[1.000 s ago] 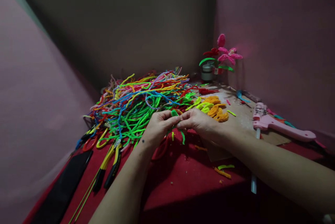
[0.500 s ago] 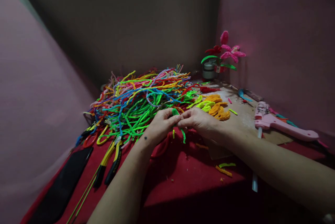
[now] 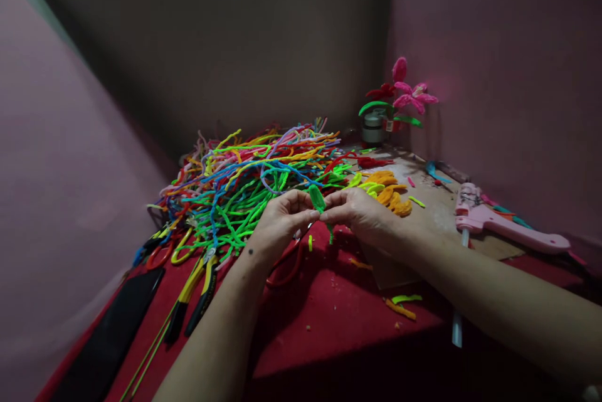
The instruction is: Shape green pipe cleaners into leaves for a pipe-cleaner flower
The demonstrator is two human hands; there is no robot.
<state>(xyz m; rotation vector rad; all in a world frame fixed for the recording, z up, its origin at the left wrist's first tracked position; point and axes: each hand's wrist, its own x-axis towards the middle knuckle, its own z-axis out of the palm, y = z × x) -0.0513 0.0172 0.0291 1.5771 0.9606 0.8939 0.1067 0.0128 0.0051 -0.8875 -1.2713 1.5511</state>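
Observation:
A green pipe-cleaner leaf stands between my hands, its rounded loop upward and a thin tail hanging below. My left hand pinches it from the left near its base. From the other side, my right hand grips it with thumb and forefinger, the fingertips of both hands almost meeting. Under the hands, red-handled scissors lie partly hidden by my left wrist. Just behind is a big heap of coloured pipe cleaners, with orange looped petals to the right.
Pliers with yellow-black handles and a black phone-like slab lie at left on the red cloth. A pink glue gun rests at right. Pipe-cleaner flowers stand in the back corner. Cut scraps lie in front.
My hands have drawn slightly apart, and the green leaf now shows more fully, its loop upright between the fingertips. The view has shifted a little.

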